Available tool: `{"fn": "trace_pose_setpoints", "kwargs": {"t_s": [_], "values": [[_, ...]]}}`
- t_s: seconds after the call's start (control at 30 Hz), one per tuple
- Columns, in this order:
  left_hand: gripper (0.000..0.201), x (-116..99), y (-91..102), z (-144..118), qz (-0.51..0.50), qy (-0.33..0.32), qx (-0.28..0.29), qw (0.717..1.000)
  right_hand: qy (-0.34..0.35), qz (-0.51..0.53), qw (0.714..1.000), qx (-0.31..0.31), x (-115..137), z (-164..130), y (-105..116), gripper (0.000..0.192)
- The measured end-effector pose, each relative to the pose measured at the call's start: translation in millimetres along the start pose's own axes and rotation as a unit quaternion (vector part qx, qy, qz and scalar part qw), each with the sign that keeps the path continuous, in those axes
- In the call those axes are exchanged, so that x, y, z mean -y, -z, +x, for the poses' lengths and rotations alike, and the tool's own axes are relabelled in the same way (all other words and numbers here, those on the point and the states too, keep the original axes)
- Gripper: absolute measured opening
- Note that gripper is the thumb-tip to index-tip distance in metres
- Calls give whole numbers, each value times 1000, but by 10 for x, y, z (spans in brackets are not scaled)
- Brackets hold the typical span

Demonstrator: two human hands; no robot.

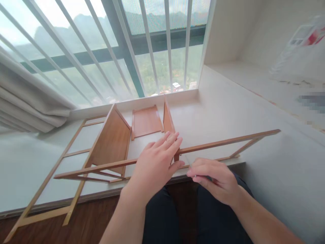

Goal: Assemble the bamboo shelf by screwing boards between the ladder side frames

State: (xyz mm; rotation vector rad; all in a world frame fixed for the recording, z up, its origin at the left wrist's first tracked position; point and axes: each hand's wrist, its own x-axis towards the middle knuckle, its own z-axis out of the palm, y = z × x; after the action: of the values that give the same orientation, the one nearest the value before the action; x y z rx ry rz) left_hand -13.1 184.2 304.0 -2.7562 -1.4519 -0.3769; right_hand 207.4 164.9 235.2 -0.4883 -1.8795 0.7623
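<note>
Knees in dark trousers point(177, 217) sit right at the bottom of the view, person's parked on the wooden floor point(83, 223) in front of a low white window ledge point(228, 112). Left hand point(156, 162) is laid flat with fingers stretched out wide, pressing on the spot where the long wooden rail frame point(223, 141) meets the upright side panel point(169, 118), so it's steadying, not gripping. Right hand point(212, 178) is pinched narrow around a thin metal tool point(189, 162), looks like a small key or driver, hard to say which, with its tip aimed at that same joint. So I'd say this is the fastening stage of putting together a little shelf: one joint getting tightened while the other hand holds it square. Other shelf panels point(111, 140) stand tilted to the left, a flat board point(146, 121) lies by the window, and a second ladder-like frame point(50, 176) hangs over the ledge's edge. Next bit probably needs the tool tip seated properly in the fastener and the left hand keeping the rail from shifting. Curtain point(27, 101) bunches at left.
</note>
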Motion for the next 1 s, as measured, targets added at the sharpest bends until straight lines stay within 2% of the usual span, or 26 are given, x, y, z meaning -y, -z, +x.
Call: {"fn": "trace_pose_setpoints", "kwargs": {"t_s": [0.17,0.43,0.63,0.8,1.0], "values": [[47,-12,-5,-16,15,-8,-19,1000,34,39,999,10,-22,96,-30,21],[41,-20,-41,-13,-3,-7,-55,998,30,-9,1000,5,36,116,-44,18],[42,-38,-8,16,-33,28,-23,999,36,-27,999,-14,-32,127,-65,17],[46,-41,37,41,-70,71,17,995,71,-55,996,-4,-84,94,-71,14],[47,43,30,73,-144,73,20,987,131,-70,989,25,92,233,-3,14]]}}
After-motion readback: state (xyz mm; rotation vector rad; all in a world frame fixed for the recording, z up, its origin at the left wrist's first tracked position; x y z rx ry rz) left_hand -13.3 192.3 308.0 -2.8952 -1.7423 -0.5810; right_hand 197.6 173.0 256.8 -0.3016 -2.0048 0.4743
